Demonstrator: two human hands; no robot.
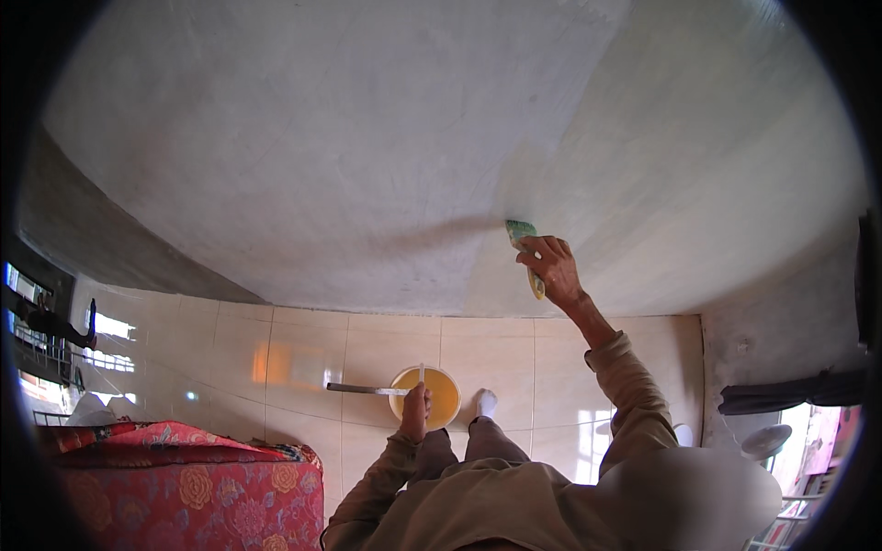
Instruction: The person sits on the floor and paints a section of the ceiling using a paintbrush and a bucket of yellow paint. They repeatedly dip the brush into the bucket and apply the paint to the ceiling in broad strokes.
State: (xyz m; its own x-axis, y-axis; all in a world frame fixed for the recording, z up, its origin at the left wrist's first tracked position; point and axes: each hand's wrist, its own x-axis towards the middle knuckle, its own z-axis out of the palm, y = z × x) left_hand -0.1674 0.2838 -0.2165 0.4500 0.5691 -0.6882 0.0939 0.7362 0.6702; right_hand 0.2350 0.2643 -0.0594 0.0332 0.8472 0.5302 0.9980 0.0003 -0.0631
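My right hand (554,272) is closed round a paintbrush (536,286) with a yellowish handle. Its green-looking bristles touch the grey wall (367,165), beside a darker, damp-looking area (680,174). Lower down, my left hand (415,410) is closed over a round bucket (446,390) of yellowish liquid. A long grey flat bar (363,389) sticks out leftward from that hand, past the bucket's rim. A short white piece (422,371) rises from the same fist; whether it joins the bar I cannot tell.
Glossy cream tiles (386,335) cover the floor along the wall. A red flowered cloth-covered piece of furniture (197,487) stands at the lower left. My white-socked foot (486,401) is right of the bucket. A dark curtain (795,393) and a pale round object (765,442) are at the right.
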